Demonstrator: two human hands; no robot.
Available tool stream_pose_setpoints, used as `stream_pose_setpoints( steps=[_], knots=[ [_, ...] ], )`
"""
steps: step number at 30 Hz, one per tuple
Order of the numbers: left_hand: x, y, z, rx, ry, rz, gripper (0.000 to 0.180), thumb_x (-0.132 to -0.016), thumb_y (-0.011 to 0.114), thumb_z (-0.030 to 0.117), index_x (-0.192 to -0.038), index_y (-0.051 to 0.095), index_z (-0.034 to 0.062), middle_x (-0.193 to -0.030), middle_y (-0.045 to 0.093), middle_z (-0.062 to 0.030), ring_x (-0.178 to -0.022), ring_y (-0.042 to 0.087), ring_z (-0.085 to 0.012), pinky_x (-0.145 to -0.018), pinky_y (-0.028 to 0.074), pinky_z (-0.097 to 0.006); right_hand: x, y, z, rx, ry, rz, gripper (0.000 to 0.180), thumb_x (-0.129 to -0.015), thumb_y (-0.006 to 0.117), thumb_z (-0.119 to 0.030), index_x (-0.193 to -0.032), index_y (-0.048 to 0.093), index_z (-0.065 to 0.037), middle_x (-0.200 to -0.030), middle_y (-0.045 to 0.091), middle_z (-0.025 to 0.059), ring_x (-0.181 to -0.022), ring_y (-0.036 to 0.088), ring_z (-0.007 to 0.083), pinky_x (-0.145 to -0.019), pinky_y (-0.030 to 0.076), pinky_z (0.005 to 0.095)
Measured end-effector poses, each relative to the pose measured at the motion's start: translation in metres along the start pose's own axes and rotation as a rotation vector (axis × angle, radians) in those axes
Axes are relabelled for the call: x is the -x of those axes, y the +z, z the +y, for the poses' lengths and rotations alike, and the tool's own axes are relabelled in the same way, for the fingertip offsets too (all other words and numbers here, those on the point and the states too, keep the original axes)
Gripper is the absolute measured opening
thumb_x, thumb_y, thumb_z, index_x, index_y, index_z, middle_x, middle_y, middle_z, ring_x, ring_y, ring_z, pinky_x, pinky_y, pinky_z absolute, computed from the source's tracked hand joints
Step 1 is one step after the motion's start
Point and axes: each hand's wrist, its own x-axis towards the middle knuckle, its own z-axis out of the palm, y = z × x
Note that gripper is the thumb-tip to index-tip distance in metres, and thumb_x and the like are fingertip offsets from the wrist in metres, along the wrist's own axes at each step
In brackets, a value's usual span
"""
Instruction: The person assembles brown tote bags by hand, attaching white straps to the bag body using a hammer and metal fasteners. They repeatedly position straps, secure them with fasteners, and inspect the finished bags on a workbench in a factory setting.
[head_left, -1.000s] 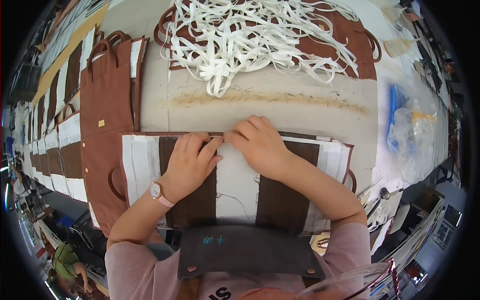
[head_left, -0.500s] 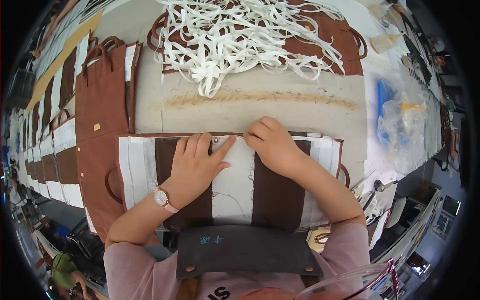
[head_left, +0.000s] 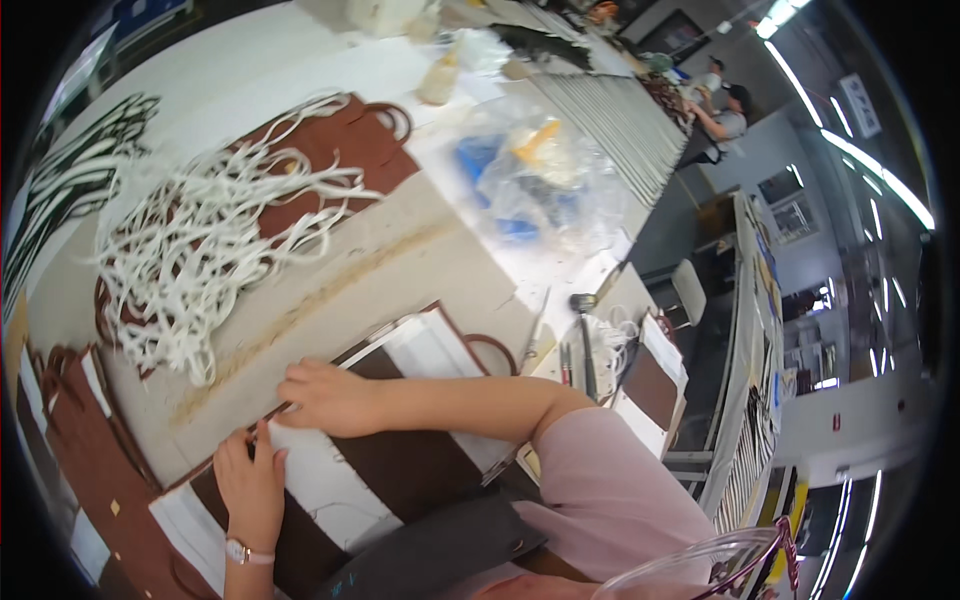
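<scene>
A bag piece [head_left: 410, 465] with a brown edge and white and dark brown stripes lies tilted before me, with a curved brown handle [head_left: 492, 345] beyond its far right end. My left hand [head_left: 252, 480], with a pink-strapped watch [head_left: 240, 551] at its wrist, rests on the upper edge, index finger and thumb apart. Close beside it, my right hand [head_left: 325, 400] has its fingers bent and pressed together at that same edge. Its fingertips cover what they pinch there. Loose dark threads lie on the white middle stripe.
Tangled white straps [head_left: 190, 260] lie over a brown bag piece [head_left: 320, 165]. More brown bag pieces [head_left: 95, 460] are at the left. Clear plastic bags [head_left: 560, 165], a small bottle [head_left: 438, 80] and a black-headed hammer [head_left: 584, 340] sit farther right. Two people [head_left: 722, 115] are in the distance.
The view has swung to the right, so the table now appears tilted and more of the room shows. Both hands remain at the bag piece's upper edge.
</scene>
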Motion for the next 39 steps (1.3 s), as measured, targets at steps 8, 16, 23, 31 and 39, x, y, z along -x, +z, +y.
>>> stream_pose_setpoints(
  steps=[8,16,23,31,39],
  knots=[
    [-0.004,0.021,0.018,-0.099,-0.063,0.062,0.045,-0.083,0.071,0.01,-0.123,0.055,-0.0046,-0.119,0.054,-0.0196,-0.112,0.052,-0.0394,-0.096,0.042,-0.049,0.002,0.015,-0.008,0.097,0.06,0.025,0.019,-0.082,0.061,-0.02,-0.098,0.068,-0.013,-0.093,0.052,0.0055,-0.097,0.049,0.0252,-0.084,0.04,0.0371],
    [-0.005,0.028,0.012,0.148,0.086,0.21,0.048,-0.083,0.067,0.0,-0.128,0.051,-0.0036,-0.119,0.059,-0.0218,-0.11,0.058,-0.0385,-0.097,0.047,-0.047,-0.001,0.021,-0.007,-0.031,0.177,0.126,0.013,-0.08,0.062,-0.015,-0.09,0.066,-0.008,-0.095,0.055,0.0093,-0.099,0.052,0.0296,-0.085,0.042,0.0417],
    [-0.01,0.022,0.013,0.052,0.211,0.198,0.048,-0.079,0.073,0.007,-0.125,0.061,0.0034,-0.112,0.06,-0.0175,-0.105,0.058,-0.0334,-0.094,0.046,-0.047,0.022,-0.011,-0.003,-0.066,0.466,0.046,0.021,-0.079,0.069,-0.007,-0.099,0.064,-0.004,-0.1,0.056,0.0112,-0.102,0.052,0.0331,-0.09,0.043,0.0424],
    [-0.034,0.007,0.025,0.1,0.253,0.018,0.057,-0.078,0.077,0.02,-0.132,0.062,0.009,-0.097,0.051,-0.009,-0.09,0.053,-0.0283,-0.082,0.045,-0.042,0.01,-0.019,0.008,-0.086,0.43,-0.085,0.017,-0.077,0.065,-0.004,-0.094,0.062,-0.003,-0.096,0.057,0.0147,-0.097,0.055,0.036,-0.087,0.046,0.0439],
    [-0.031,0.01,0.016,0.066,0.278,0.084,0.054,-0.08,0.076,0.023,-0.131,0.063,0.0105,-0.082,0.048,-0.0037,-0.076,0.052,-0.0213,-0.071,0.044,-0.036,-0.001,-0.027,0.013,-0.268,0.432,-0.091,0.018,-0.075,0.063,0.003,-0.092,0.063,-0.003,-0.092,0.06,0.0145,-0.093,0.057,0.0371,-0.083,0.047,0.0462]
  ],
)
